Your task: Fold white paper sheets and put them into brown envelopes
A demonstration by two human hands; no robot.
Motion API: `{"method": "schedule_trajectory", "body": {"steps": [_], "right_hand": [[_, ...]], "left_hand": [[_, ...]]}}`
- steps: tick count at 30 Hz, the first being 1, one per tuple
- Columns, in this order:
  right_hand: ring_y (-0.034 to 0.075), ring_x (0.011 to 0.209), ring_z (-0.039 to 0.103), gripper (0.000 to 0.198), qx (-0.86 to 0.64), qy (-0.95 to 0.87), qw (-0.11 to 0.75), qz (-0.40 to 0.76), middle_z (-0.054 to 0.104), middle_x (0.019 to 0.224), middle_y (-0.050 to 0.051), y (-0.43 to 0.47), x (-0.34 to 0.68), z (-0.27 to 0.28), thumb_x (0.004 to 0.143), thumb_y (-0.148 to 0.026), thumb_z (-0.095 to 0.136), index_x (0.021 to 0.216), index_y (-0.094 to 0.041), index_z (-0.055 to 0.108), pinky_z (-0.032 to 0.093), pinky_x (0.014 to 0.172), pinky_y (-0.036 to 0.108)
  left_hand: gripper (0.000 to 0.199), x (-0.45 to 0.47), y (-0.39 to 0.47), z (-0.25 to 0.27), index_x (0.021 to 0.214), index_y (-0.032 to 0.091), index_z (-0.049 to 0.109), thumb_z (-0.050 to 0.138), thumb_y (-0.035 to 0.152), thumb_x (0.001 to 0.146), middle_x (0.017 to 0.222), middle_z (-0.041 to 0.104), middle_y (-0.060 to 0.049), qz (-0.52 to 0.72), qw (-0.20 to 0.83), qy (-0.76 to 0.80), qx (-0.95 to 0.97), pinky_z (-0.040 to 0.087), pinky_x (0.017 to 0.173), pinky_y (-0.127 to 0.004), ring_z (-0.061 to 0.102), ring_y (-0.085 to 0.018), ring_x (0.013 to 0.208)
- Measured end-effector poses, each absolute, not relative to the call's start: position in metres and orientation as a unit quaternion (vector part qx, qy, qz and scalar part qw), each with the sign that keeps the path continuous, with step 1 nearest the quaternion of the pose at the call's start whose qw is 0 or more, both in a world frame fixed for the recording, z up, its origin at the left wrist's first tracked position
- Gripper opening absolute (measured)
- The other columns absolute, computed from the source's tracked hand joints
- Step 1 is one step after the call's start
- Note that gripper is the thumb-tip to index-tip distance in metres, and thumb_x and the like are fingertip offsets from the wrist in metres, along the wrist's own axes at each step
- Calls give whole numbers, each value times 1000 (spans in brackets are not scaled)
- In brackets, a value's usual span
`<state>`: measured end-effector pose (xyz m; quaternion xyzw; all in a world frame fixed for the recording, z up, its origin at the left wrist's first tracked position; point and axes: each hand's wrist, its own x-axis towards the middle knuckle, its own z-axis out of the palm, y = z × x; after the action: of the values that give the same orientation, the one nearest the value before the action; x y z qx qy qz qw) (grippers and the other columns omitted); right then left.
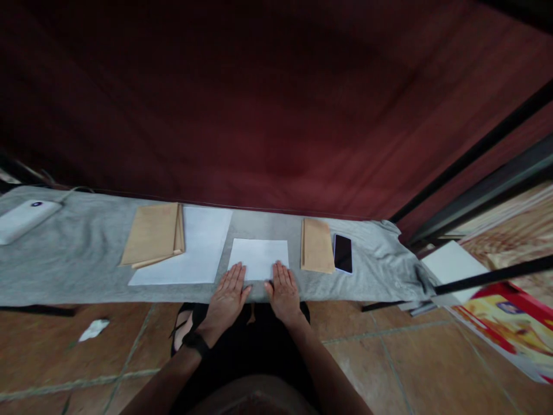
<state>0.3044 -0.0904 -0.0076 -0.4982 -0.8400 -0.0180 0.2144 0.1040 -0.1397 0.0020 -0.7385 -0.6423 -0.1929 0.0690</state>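
A small white sheet of paper (258,256) lies flat on the grey cloth in front of me; whether it is folded I cannot tell. My left hand (227,297) rests flat on its near left corner, fingers stretched out and pointing away from me. On the near right corner lies my right hand (284,291), likewise flat with straight fingers. To the left are larger white sheets (201,245), partly covered by a stack of brown envelopes (151,233). Right of the small sheet is another set of brown envelopes (317,245).
A narrow table under grey cloth (95,248) runs across the view. Beside the right envelopes lies a phone (343,253); a white device (28,220) with a cable sits far left. A dark red curtain (276,115) hangs behind. A printed box (514,325) stands at the lower right.
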Motion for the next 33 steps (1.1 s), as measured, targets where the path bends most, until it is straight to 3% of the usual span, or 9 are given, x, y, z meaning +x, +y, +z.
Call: {"method": "schedule_trajectory", "body": {"steps": [6,13,18,25,33], "right_hand": [[28,145,41,60,-527,-828,188,-14,43,157,18,-97,329,-7,106,-41,38,156,-7,36,30,120,47],[29,144,43,58,-536,-823,187,-18,44,157,17,-102,338,-8,107,-40,37,154,-6,38,30,120,47],[29,146,41,54,-549,-813,195,-13,46,155,19,-103,333,1,107,-36,39,151,-5,43,30,121,47],[24,149,37,51,-513,-831,211,51,45,156,14,-81,296,22,108,-33,35,151,-8,44,33,121,42],[23,149,38,53,-483,-849,186,108,41,159,10,-51,249,2,107,-40,39,152,-14,44,28,123,42]], "left_hand": [[69,95,-151,1,155,6,34,31,50,103,157,42,-20,-195,61,-662,-721,32,121,-51,37,-31,149],[70,91,-152,3,151,3,41,26,51,103,153,46,-24,-194,65,-676,-708,32,121,-55,40,-34,146],[63,108,-147,15,150,8,45,28,47,104,156,45,-18,-188,39,-646,-739,35,120,-50,39,-30,147],[52,114,-130,20,135,9,62,34,39,103,142,61,-17,-155,17,-660,-735,46,111,-44,57,-30,134],[48,106,-133,7,141,13,57,34,31,103,148,56,-13,-162,50,-640,-749,49,105,-44,55,-28,134]]}}
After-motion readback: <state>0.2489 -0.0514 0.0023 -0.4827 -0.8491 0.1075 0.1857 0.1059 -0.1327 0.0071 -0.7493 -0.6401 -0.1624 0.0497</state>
